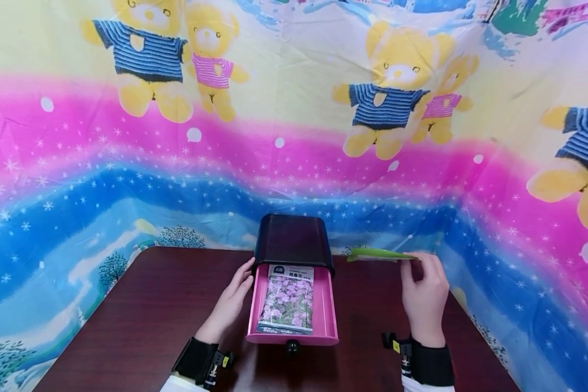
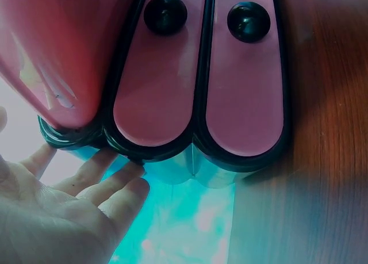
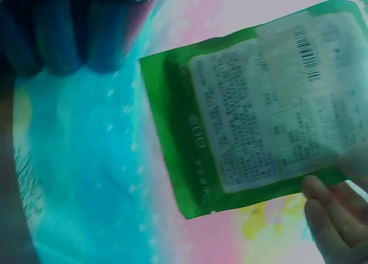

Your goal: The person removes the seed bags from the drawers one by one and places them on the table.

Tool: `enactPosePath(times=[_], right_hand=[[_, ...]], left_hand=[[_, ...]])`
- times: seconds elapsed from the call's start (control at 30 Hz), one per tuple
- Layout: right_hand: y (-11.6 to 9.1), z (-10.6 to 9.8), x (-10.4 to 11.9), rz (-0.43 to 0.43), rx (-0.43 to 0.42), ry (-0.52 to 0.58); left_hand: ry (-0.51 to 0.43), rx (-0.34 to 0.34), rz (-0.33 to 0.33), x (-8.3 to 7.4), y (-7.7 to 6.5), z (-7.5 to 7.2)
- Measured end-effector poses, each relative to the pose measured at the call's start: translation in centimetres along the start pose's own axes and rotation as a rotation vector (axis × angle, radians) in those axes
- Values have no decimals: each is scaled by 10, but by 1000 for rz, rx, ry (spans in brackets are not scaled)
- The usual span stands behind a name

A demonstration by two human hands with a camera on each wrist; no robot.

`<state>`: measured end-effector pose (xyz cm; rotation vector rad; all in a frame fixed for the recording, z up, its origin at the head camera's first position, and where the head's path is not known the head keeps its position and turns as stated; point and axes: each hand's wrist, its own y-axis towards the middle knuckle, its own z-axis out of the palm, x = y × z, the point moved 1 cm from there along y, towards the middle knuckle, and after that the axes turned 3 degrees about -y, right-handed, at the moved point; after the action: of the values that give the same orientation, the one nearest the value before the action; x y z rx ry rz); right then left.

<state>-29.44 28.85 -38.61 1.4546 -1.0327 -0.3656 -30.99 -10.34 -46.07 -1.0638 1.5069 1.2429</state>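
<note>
"Right of the open pink drawer (image 1: 325,307), what's in the right hand (image 1: 425,288)?"

"A green packet (image 3: 178,137), pinched at its edge between thumb and fingers. Probably light, bendy and slick; holding its border should crease it least."

"And the left hand (image 1: 227,305)?"

"Fingers loosely extended, gripping nothing, tips against the black cabinet (image 1: 294,237)."

black drawer unit (image 1: 294,237) on dark table (image 1: 176,305); pink drawer (image 1: 326,313) extends from its front, flower-seed packet (image 1: 289,299) lying inside. left hand (image 1: 229,302) touches unit's left side. right hand (image 1: 425,294) pinches green packet (image 1: 379,253), right of unit. bear-print cloth (image 1: 294,141) behind unit.
</note>
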Motion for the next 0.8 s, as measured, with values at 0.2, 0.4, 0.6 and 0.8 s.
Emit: enactPosePath(times=[0.2, 0.4, 0.6, 0.8], right_hand=[[-29, 23, -69, 107, 160, -176], [-73, 59, -160, 145, 337, -281], [-47, 36, -67, 180, 526, -153], [-53, 40, -61, 207, 655, -203]], left_hand=[[-3, 0, 3, 1, 0, 0], [-7, 1, 5, 1, 0, 0], [-10, 4, 1, 0, 0, 0], [-15, 2, -2, 0, 0, 1]])
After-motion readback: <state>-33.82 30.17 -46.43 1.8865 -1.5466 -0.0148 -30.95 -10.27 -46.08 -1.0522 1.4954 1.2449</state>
